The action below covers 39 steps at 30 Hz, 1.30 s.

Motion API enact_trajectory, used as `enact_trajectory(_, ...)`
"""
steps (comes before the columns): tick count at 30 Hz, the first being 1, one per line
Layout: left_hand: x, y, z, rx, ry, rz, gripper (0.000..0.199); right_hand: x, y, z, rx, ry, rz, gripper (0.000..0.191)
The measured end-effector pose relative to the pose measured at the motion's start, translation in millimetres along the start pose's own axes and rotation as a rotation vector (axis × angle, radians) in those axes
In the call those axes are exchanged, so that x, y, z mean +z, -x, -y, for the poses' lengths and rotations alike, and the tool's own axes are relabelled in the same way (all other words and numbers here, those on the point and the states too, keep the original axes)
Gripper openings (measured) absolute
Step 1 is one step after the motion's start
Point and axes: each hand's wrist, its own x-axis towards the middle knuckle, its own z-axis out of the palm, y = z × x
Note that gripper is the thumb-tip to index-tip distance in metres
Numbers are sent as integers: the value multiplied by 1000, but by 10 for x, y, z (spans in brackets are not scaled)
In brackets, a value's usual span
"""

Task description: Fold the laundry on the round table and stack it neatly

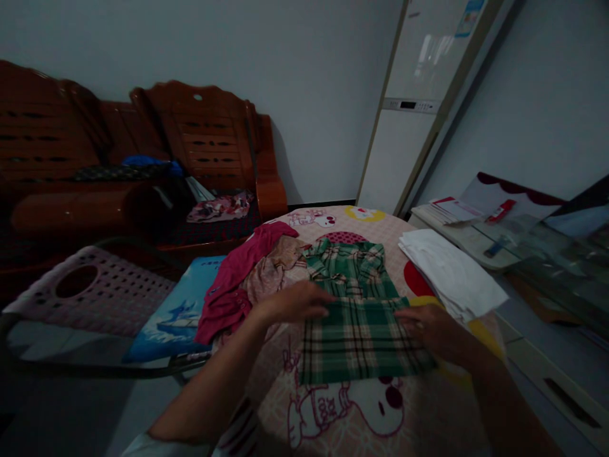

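Observation:
A green plaid shirt lies on the round table, its collar end away from me and its lower part folded over in a straight-edged flap. My left hand is over the left end of the flap's upper edge, fingers bent and pointing right; whether it grips the cloth is unclear. At the right end of that edge, my right hand reaches in with its fingertips at the fabric; its grip is hard to make out. Left of the shirt are a magenta garment and a beige patterned garment, both crumpled.
Folded white cloth rests on the table's right side. The patterned tablecloth shows near me. A woven chair with a blue cushion stands left, wooden seating behind. At right is a glass-topped surface.

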Motion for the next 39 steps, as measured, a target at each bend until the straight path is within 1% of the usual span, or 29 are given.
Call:
enact_trajectory(2,-148,-202,277,-239,-76,-264,26,-101,-287,109,-28,-132,-10,28)
enact_trajectory(3,-199,-309,408,-351,-118,-404,26,-117,-442,165,-24,-173,-16,28)
enact_trajectory(4,-234,-412,525,-431,-133,-500,27,-110,-596,219,-25,-207,-19,28)
enact_trajectory(6,-263,-596,712,-543,-136,-598,25,-40,-889,307,-40,-243,-32,28)
enact_trajectory(7,-260,-675,782,-582,-125,-616,24,19,-1024,337,-45,-252,-44,28)
enact_trajectory(9,-224,-805,888,-637,-100,-612,24,168,-1267,359,-32,-262,-86,27)
enact_trajectory(12,-111,-936,1010,-672,-101,-542,32,417,-1557,299,36,-285,-154,26)
enact_trajectory(14,-18,-980,1085,-684,-116,-514,38,558,-1702,207,109,-293,-168,26)
enact_trajectory(15,24,-990,1121,-689,-118,-517,37,614,-1762,147,159,-282,-180,25)
enact_trajectory(18,96,-992,1214,-720,-105,-560,23,728,-1911,-74,313,-181,-277,26)
enact_trajectory(21,89,-979,1283,-796,-93,-618,23,806,-2031,-333,382,-64,-379,28)
enact_trajectory(24,62,-972,1336,-838,-69,-690,23,904,-2099,-575,425,8,-400,21)
enact_trajectory(27,61,-969,1386,-820,-44,-762,24,1012,-2088,-752,512,7,-410,16)
enact_trajectory(31,77,-973,1427,-789,-32,-813,31,1094,-2014,-857,628,-69,-429,21)
enact_trajectory(34,70,-971,1413,-815,-18,-829,36,1087,-2009,-886,601,-60,-445,25)
enact_trajectory(37,39,-962,1374,-831,-14,-833,39,1057,-2072,-930,485,-23,-436,33)
enact_trajectory(39,12,-973,1346,-791,-26,-811,42,1045,-2137,-971,402,-1,-390,37)
